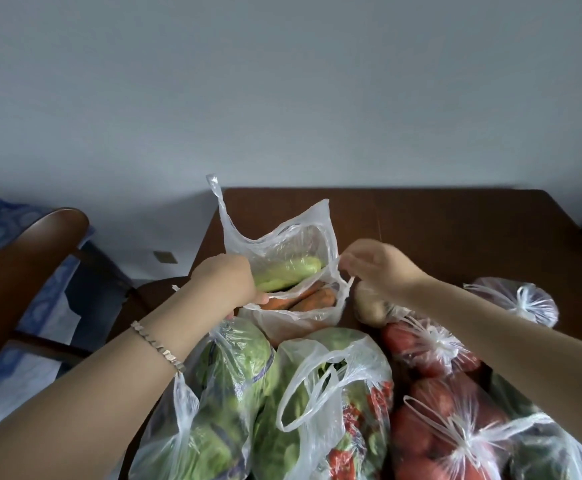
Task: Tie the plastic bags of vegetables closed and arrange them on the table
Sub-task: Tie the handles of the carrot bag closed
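Note:
An open clear plastic bag (pixel 282 233) stands on the brown table (pixel 455 230), holding a pale green squash (pixel 289 271) and orange carrots (pixel 303 297). My left hand (pixel 227 282) grips the bag's left edge near the squash. My right hand (pixel 376 268) pinches the bag's right handle. One handle of the bag sticks up at the back left. In front lie two open bags of green vegetables (pixel 234 382) (pixel 320 403). To the right are tied bags of red vegetables (pixel 431 344) (pixel 455 441). A small tied bag (pixel 521 299) sits at the far right.
A potato (pixel 369 306) lies under my right wrist beside the carrot bag. A wooden chair (pixel 22 271) with a blue patterned cloth stands left of the table. A pale wall rises behind the table.

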Motion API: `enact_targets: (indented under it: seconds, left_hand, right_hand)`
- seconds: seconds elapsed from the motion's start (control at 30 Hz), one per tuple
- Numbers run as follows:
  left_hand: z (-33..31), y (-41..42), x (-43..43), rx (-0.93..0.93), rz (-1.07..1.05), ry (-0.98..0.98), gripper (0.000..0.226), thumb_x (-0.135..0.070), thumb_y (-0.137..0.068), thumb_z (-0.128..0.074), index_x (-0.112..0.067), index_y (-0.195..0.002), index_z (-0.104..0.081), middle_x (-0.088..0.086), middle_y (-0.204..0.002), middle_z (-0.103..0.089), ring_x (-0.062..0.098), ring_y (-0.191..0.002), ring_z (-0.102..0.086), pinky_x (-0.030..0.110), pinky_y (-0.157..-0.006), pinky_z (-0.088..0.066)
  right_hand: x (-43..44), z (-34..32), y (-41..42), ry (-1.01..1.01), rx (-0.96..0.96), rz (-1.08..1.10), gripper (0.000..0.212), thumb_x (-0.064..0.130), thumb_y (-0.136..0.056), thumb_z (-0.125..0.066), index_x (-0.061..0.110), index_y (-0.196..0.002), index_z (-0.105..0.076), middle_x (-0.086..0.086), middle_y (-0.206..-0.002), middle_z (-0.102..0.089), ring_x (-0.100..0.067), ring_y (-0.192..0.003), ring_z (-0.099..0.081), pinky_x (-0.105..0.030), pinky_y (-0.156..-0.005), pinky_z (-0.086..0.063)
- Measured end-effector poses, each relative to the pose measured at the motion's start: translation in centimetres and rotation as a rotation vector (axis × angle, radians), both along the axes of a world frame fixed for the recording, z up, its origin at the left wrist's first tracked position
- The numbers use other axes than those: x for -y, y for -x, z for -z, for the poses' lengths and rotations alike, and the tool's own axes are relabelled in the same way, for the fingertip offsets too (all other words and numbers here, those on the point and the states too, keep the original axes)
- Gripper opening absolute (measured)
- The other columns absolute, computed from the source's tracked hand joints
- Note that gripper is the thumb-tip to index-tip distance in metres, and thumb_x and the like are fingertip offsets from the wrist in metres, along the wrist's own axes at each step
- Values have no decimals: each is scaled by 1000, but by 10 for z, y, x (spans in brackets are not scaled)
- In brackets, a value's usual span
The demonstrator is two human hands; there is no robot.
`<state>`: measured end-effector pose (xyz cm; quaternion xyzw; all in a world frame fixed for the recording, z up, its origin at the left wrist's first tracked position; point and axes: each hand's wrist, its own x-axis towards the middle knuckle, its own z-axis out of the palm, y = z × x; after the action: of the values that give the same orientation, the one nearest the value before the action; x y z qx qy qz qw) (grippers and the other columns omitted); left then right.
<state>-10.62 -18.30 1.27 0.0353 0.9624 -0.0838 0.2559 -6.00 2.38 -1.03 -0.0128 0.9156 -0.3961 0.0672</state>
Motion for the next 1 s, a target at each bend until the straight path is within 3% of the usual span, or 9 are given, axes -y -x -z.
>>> enact_targets:
  seconds: [0.1,0.23,0.37,0.43,0.53,0.7,0.8,0.9,1.0]
  left_hand:
    - [-5,6,3,-31,-69,-294,44,-45,-79,-63,-10,-58,-47,0,-51,-49,15,-48,-44,24,-53,-35]
    - [-3,10,-4,-77,-381,-1106,28,-36,-78,-67,-12,-70,-54,3,-71,-50,18,-72,-49,29,-69,-37]
    - [19,-5,-11,-73,-420,-1411,17,-19,-86,-56,-26,-71,-60,-1,-82,-60,8,-78,-63,32,-81,-46]
    - [30,-15,-13,-62,-333,-1404,23,-6,-93,-48,-24,-91,-62,-9,-82,-56,-8,-64,-59,15,-68,-45]
    - [49,-18,-18,-98,-231,-1301,21,-8,-94,-49,-12,-107,-64,-1,-86,-63,-4,-55,-54,2,-50,-38]
    - [56,-15,-30,29,-389,-1408,9,-7,-82,-67,-10,-90,-69,0,-70,-68,1,-54,-65,10,-53,-50]
    - [63,-9,-35,132,-678,-1406,34,-12,-73,-76,-15,-102,-59,4,-78,-68,8,-53,-65,18,-46,-49]
    - [69,-6,-38,206,-842,-1371,48,-11,-69,-80,-12,-109,-54,10,-75,-65,15,-50,-60,21,-45,-46]
    - [74,-6,-40,209,-719,-1315,31,-16,-72,-79,-14,-98,-63,13,-71,-64,23,-60,-56,23,-51,-46]
  right_hand:
    - [0,1,1,288,-75,141,28,19,-92,-50,7,-71,-64,3,-96,-53,-7,-89,-51,-5,-70,-37]
    - [10,22,-1,580,-38,195,29,28,-95,-43,22,-80,-67,-8,-93,-64,-13,-86,-54,-25,-83,-40]
    - [28,35,8,820,-57,275,38,25,-94,-36,17,-59,-49,-8,-65,-56,-24,-66,-47,-35,-69,-41]
    - [36,43,12,794,-6,300,37,18,-98,-33,13,-63,-40,-5,-58,-46,-14,-52,-40,-24,-54,-37]
    - [43,60,17,737,143,314,32,15,-99,-33,14,-70,-46,1,-58,-40,-7,-46,-32,-16,-42,-27]
    - [48,76,21,623,251,286,27,-3,-91,-40,7,-71,-56,-1,-52,-43,-13,-50,-36,-24,-51,-32]
    - [50,76,17,800,340,236,35,-16,-81,-33,3,-66,-58,0,-47,-59,-18,-54,-41,-27,-56,-32]
    - [45,77,11,925,361,56,29,-4,-80,-37,0,-72,-65,-7,-62,-67,-19,-56,-37,-24,-50,-25]
    - [40,76,4,907,358,47,37,11,-97,-37,1,-78,-67,-3,-63,-67,-9,-52,-49,-17,-50,-33]
